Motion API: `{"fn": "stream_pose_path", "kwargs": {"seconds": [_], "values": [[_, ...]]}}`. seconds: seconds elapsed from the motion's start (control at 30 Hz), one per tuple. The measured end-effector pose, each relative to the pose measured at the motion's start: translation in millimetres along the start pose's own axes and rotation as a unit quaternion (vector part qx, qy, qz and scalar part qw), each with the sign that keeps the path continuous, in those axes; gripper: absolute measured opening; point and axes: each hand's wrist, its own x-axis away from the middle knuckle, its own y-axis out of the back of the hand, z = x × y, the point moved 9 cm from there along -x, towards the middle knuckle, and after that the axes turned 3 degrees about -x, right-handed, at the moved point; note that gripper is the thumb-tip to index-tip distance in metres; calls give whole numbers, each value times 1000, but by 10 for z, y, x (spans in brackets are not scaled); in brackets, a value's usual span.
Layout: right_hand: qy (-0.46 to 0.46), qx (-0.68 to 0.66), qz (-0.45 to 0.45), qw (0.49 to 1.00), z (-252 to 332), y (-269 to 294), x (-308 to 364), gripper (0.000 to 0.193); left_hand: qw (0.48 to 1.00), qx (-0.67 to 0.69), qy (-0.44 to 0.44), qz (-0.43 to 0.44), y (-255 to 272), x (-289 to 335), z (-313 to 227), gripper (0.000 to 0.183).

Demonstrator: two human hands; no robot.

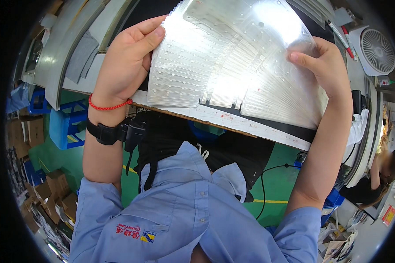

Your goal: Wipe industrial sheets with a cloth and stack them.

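Observation:
A thick stack of clear plastic sheets (184, 65), printed with fine silvery lines and rows of small dots, is fanned out above the front of the table. My left hand (129, 57) pinches the stack's left edge, thumb on top and fingers behind. At the opposite side my right hand (327, 68) grips the sheets, its thumb pressed flat on the upper face and its other fingers mostly hidden beneath. Bright glare covers parts of the top sheet. The layered edges spread toward me, and the stack's far end runs out of view.
The white table edge (285, 137) runs below the sheets. A white fan (377, 51) and a red marker (347, 41) are at the right. Grey cloth (82, 57) lies at the left, above a blue stool (63, 127). Another person (366, 190) sits at the far right.

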Motion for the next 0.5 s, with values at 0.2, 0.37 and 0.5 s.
{"fn": "stream_pose_path", "kwargs": {"seconds": [0.2, 0.37, 0.5], "values": [[4, -1, 14, 1000, 10, -17, 3, 38, 996, -80, 26, 3, -160, -119, -187, 47], [3, -22, 35, 999, 40, -44, -2, 36, 968, -241, 61, -14, -226, -288, -156, 44], [4, 2, 59, 998, 54, -91, -8, 44, 962, -265, -29, -64, -192, -206, -194, 35]]}}
